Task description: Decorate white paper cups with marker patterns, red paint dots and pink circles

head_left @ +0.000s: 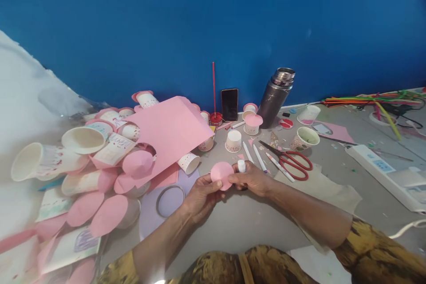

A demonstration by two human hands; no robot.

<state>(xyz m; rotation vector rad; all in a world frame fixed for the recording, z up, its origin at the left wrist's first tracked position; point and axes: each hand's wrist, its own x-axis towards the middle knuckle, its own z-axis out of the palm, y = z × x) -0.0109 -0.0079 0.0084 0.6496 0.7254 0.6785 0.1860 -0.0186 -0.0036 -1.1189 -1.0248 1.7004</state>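
Note:
My left hand [200,194] pinches a pink paper circle [222,174] by its lower edge, holding it up just above the grey table [246,217]. My right hand [252,179] is closed round a small white glue stick [241,166], whose tip stands beside the circle's right edge. Both hands meet at the middle of the table, close to my body.
A heap of paper cups with pink lids [86,173] and a pink paper sheet [169,133] lie left. Red scissors [293,159], pens [256,153], cups [304,138], a steel flask [276,97], a phone [229,104] and a power strip [382,168] lie beyond and right.

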